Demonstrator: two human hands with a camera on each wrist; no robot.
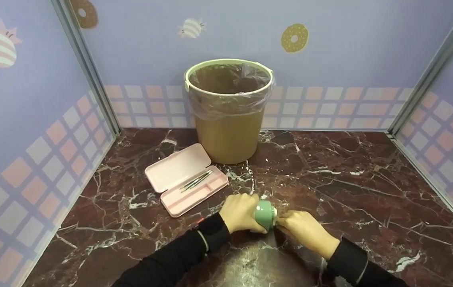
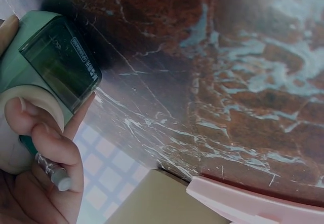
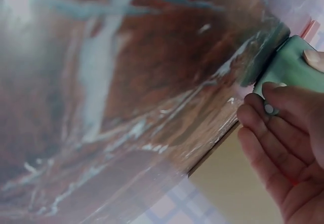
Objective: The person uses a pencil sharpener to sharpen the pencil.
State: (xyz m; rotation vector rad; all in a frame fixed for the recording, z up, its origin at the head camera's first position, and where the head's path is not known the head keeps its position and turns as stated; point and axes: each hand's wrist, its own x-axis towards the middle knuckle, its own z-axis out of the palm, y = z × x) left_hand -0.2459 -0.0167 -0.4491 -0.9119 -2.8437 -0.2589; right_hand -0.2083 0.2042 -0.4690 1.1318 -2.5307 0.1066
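My left hand (image 1: 240,211) grips a green pencil sharpener (image 1: 264,214) from its left side, low over the marbled table. In the left wrist view its dark see-through shavings box (image 2: 63,64) and round cream collar (image 2: 53,100) show. At the collar, my right hand (image 1: 305,229) pinches a pencil (image 2: 52,172) between thumb and fingers. The pencil's pale blunt end sticks out between the fingertips; its other end is hidden by hand and sharpener. In the right wrist view the sharpener's green side (image 3: 291,62) lies just beyond the pinching fingers.
An open pink pencil case (image 1: 178,209) with several pencils (image 1: 196,181) lies left of the hands. Behind it stands a tan bin (image 1: 228,135) with a clear liner. Patterned walls (image 1: 330,52) enclose the marbled table (image 1: 361,215) at the back and both sides.
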